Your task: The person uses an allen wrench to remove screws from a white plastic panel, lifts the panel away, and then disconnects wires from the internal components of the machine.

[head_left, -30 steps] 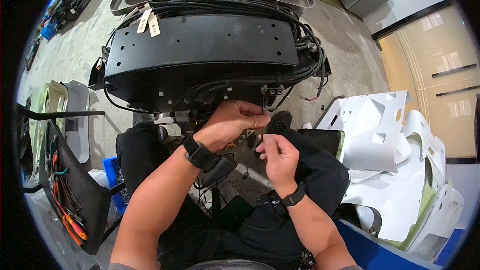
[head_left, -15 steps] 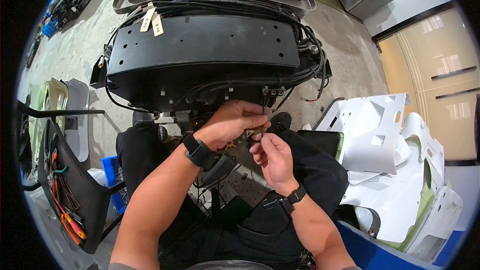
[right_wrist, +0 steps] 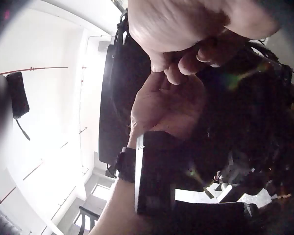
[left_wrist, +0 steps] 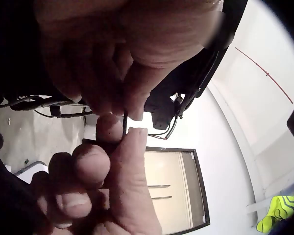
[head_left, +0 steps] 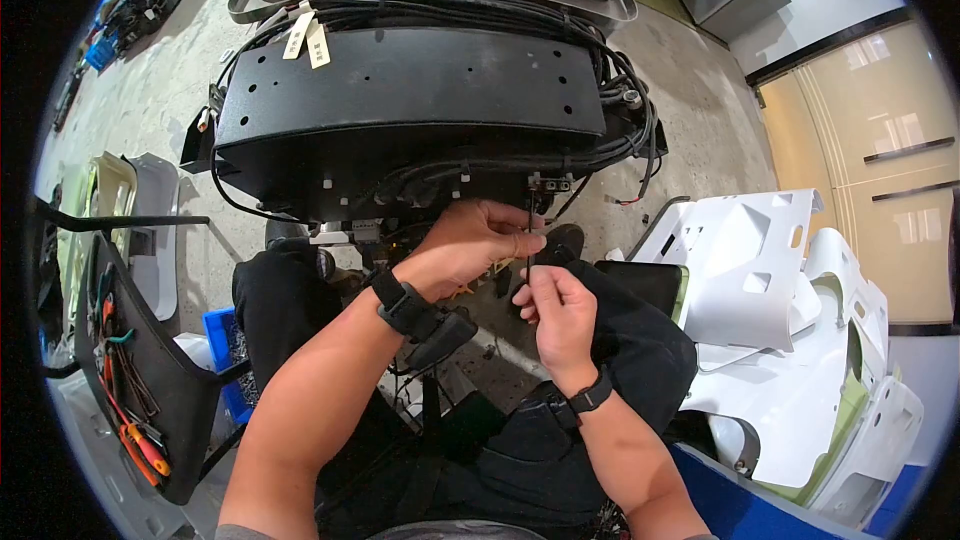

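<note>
In the head view, a thin straight black rod (left_wrist: 125, 124), like the shaft of a hex key, stands upright below a small bracket with holes (head_left: 550, 185) on the underside of a black metal housing (head_left: 410, 80). My left hand (head_left: 468, 245) pinches the rod between thumb and fingers near its upper part. Just below, my right hand (head_left: 563, 318) pinches its lower end between thumb and forefinger, the other fingers curled. In the left wrist view the two sets of fingertips nearly meet around the rod. The rod's top end merges with the dark bracket.
Bundled black cables (head_left: 600, 148) with paper tags (head_left: 318, 44) run around the housing. White shell panels (head_left: 745, 275) lie at the right. On the left, a black chair-like surface (head_left: 180, 380) carries screwdrivers and pliers, beside a blue bin (head_left: 228, 365) of small parts.
My right hand shifted slightly left with its fingers on the rod's lower end, then back right. My left hand keeps its pinch in about the same place.
</note>
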Demonstrator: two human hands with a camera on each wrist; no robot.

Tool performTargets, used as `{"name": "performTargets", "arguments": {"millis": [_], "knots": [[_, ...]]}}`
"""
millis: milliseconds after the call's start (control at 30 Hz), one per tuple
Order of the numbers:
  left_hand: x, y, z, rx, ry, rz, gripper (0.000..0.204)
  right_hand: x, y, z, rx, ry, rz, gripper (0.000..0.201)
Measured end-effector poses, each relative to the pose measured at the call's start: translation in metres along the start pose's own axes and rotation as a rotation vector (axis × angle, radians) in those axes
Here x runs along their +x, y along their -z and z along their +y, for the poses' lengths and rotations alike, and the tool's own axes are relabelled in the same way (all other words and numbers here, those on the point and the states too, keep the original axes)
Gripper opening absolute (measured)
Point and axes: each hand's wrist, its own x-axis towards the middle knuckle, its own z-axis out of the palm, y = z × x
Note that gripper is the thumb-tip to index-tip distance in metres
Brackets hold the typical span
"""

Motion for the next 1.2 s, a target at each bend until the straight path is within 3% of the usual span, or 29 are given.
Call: {"name": "performTargets", "arguments": {"millis": [133,267,333,500,600,667,800,1000,1067,1100,1200], "knots": [[0.006,0.001,-0.011,-0.036,-0.026,-0.006,0.035,0.006,0.004,-0.001,0.128,-0.07,0.123,0.026],[0.005,0.001,-0.008,-0.084,-0.04,-0.029,0.035,0.009,0.011,0.008,0.336,-0.191,0.105,0.026],[0.001,0.001,-0.001,-0.087,-0.022,-0.04,0.035,0.006,0.009,0.01,0.464,-0.26,-0.079,0.025],[0.001,0.0,-0.002,-0.087,-0.041,-0.044,0.033,0.001,0.003,0.01,0.489,-0.231,-0.224,0.024],[-0.001,-0.001,-0.001,-0.121,-0.035,-0.056,0.032,0.001,0.002,0.006,0.377,-0.16,-0.167,0.022],[0.002,-0.001,-0.006,-0.163,-0.043,-0.072,0.031,0.0,0.001,0.002,0.077,-0.043,-0.065,0.023],[0.003,0.0,-0.007,-0.178,-0.028,-0.093,0.031,-0.001,-0.001,0.002,-0.049,-0.002,0.014,0.023],[0.002,0.001,-0.004,-0.011,0.008,-0.032,0.034,0.002,-0.001,0.012,-0.296,0.295,0.051,0.019],[0.002,0.0,-0.003,-0.013,0.002,-0.008,0.035,0.0,-0.001,0.001,-0.129,0.109,0.066,0.022],[0.002,0.0,-0.004,-0.014,0.002,-0.008,0.035,0.002,0.0,0.0,-0.13,0.11,0.065,0.022],[0.005,0.002,-0.011,-0.093,-0.029,-0.03,0.036,0.009,0.005,-0.002,0.189,-0.134,0.19,0.031]]}}
